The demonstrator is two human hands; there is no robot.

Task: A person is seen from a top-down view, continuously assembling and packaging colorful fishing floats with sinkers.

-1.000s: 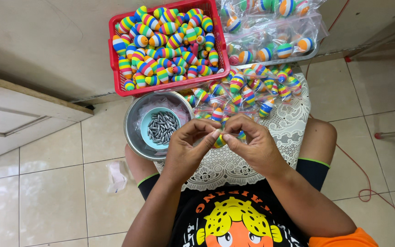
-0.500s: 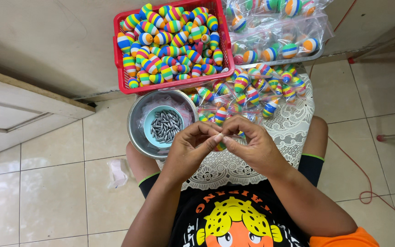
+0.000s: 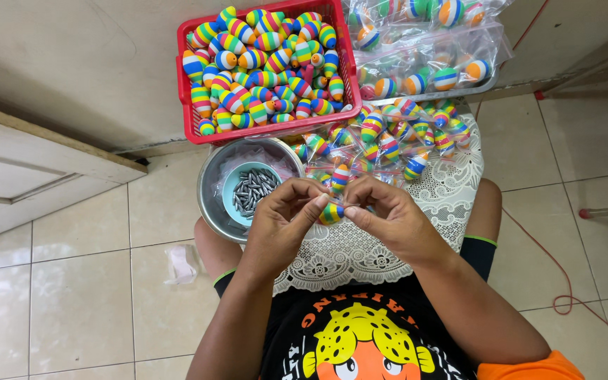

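A: Head view looks straight down on a seated person's lap, draped with a white lace cloth [image 3: 360, 253]. Where is the piece being worked on?

B: A small striped float [image 3: 330, 212], egg-shaped with coloured bands, sits between both hands just above the cloth. The left hand [image 3: 284, 219] is closed around one side of it with pinched fingertips; the right hand [image 3: 388, 217] pinches at its other end, fingers curled in.

A: How would you judge it to handle?

B: It looks light and rigid, likely foam or hollow plastic, with a smooth painted skin that could slip. The rounded middle seems the best place to grip; the tapered ends give little to hold. Whether something thin passes through it, I cannot tell.

A: And around the hands?

B: A red basket [image 3: 184, 91] full of the same striped floats stands on the tiled floor [image 3: 72, 302] ahead. Beside it, clear bags [image 3: 423, 70] hold more. Loose floats lie on the far edge of the cloth. A steel bowl [image 3: 209, 193] near the left knee holds a small blue dish of grey metal weights [image 3: 251, 191].
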